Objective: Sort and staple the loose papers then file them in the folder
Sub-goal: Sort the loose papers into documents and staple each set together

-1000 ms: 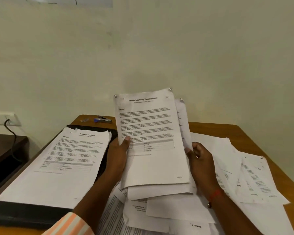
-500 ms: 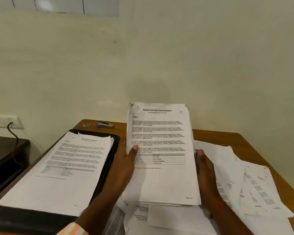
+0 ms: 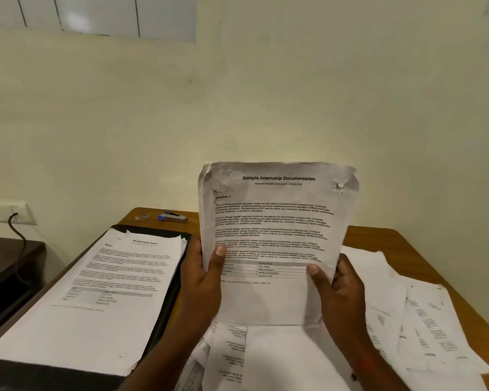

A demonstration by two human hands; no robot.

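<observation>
I hold a squared-up bundle of sheets (image 3: pixel 274 221) titled "Sample Internship Documentation" upright above the table. My left hand (image 3: pixel 202 280) grips its left edge with the thumb on the front. At the bundle's right edge my right hand (image 3: pixel 339 294) does the same. The top corners of the sheets are crumpled and pierced. A black folder (image 3: pixel 170 300) lies open at the left with a stack of "Sample Health Report" sheets (image 3: pixel 105 292) on it. Behind the folder, by the wall, sits a blue and silver stapler (image 3: pixel 172 217). Loose papers (image 3: pixel 424 328) are spread under and right of my hands.
The wooden table (image 3: pixel 378 238) ends at a pale wall. A small metal object (image 3: pixel 141 217) lies left of the stapler. A dark side table (image 3: pixel 9 258) stands lower at the left, under a wall socket (image 3: pixel 0 211) with a black cable plugged in.
The fanned sheets have been drawn together into one even bundle. Both hands have raised it more upright, and my right thumb has come onto the front.
</observation>
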